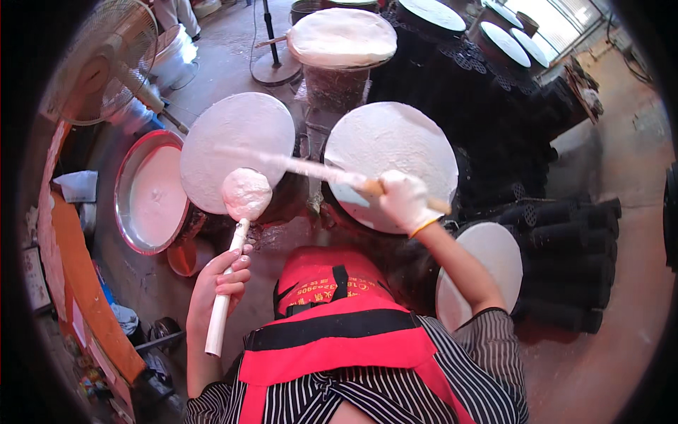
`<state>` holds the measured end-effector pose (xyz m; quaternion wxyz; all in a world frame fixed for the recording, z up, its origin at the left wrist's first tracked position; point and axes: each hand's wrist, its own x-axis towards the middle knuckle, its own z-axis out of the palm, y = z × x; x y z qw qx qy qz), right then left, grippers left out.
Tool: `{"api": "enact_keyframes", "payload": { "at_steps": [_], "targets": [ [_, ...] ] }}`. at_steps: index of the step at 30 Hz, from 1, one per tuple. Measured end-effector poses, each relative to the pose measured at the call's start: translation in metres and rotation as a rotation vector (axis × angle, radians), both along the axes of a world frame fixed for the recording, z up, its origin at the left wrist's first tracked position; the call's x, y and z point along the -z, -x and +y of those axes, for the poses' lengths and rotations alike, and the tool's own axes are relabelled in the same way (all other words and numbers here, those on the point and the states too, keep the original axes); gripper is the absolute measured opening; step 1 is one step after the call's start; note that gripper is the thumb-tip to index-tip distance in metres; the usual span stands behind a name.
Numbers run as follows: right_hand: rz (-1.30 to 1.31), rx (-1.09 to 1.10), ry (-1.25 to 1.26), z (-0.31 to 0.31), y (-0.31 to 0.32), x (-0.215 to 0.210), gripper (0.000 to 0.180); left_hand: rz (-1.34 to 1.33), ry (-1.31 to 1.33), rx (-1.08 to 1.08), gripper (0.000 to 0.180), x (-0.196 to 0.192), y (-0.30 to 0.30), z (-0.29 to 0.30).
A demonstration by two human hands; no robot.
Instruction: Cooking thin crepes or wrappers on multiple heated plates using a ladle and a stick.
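Observation:
My bare left hand (227, 279) is wrapped round the white pipe-like handle of a ladle (244, 227). Thick white paste (247, 193) is heaped on the ladle's head, hiding its shape, over the lower edge of the left white disc (229, 134). In a white glove, my right hand (405, 201) grips the wooden handle of a long narrow spatula (325, 172). Its blade, smeared with white and blurred, points left across the gap between the discs. Below the glove lies the right white disc (395, 141), its surface rough with a flap near the lower left.
A metal basin (121, 212) of white paste stands left. Beyond the discs, another paste-covered disc (342, 35) rests on a stand. Black tubes (572, 261) are stacked right, beside a leaning white disc (487, 261). A fan (99, 71) stands far left; another person (176, 14) is behind.

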<state>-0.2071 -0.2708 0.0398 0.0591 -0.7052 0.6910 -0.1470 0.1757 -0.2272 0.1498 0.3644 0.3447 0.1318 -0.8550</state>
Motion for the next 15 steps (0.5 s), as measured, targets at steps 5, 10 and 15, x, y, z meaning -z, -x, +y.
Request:
{"api": "enact_keyframes", "payload": {
  "at_steps": [5, 10, 15],
  "targets": [
    [0.151, -0.202, 0.041, -0.127, 0.044, -0.13, 0.018, -0.073, 0.025, 0.003, 0.02, 0.003, 0.008, -0.023],
    [0.073, -0.273, -0.01, -0.268, 0.087, -0.263, 0.025, 0.01, 0.042, 0.013, 0.02, 0.005, 0.005, -0.081],
    [-0.611, 0.27, 0.176, -0.354, 0.163, -0.272, 0.028, -0.126, 0.106, 0.096, 0.018, 0.015, -0.014, -0.169]
  ]
}}
